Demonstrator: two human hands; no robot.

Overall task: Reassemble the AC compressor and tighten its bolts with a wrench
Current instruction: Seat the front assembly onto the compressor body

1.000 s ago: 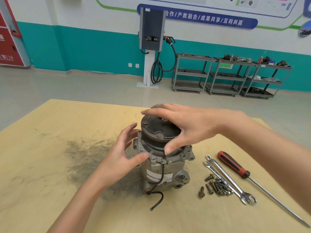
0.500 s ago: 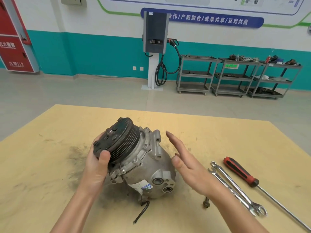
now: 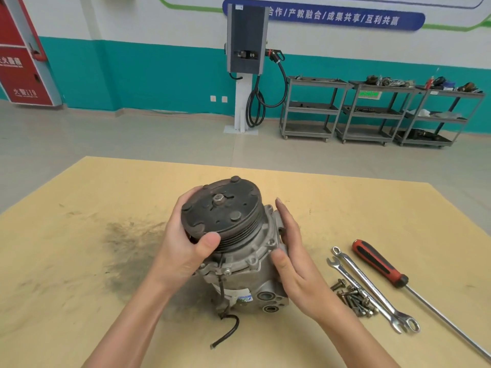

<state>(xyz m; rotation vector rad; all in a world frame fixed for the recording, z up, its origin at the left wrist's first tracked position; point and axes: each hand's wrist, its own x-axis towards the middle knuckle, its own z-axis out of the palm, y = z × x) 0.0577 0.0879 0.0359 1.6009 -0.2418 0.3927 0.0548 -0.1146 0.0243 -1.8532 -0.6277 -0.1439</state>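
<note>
The left hand (image 3: 183, 248) curls its fingers round the far rim of the clutch pulley (image 3: 221, 213), with the thumb pressed on the near grooved edge, so it grips the pulley from the side. The right hand (image 3: 295, 264) lies flat against the right flank of the AC compressor (image 3: 249, 264), fingers straight and close together, thumb touching the housing flange near a bolt ear.

The compressor stands on the wooden table (image 3: 79, 288), tilted so the pulley face looks up and toward the camera. That face is a dark, rusty disc with a hex nut at its centre and raised rivet heads around it; below it run the belt grooves. The body is grey cast aluminium with lugged flanges, two round ports low on the right and a blue-and-white label. A black wire (image 3: 225, 333) trails from its base onto the table.

To the right, well apart from the compressor, lie a heap of bolts (image 3: 354, 300), just beside them two combination wrenches (image 3: 372, 288), and beyond these a red-and-black-handled screwdriver (image 3: 377, 264). A dark grease smear (image 3: 127, 248) marks the table left of the hands.
</note>
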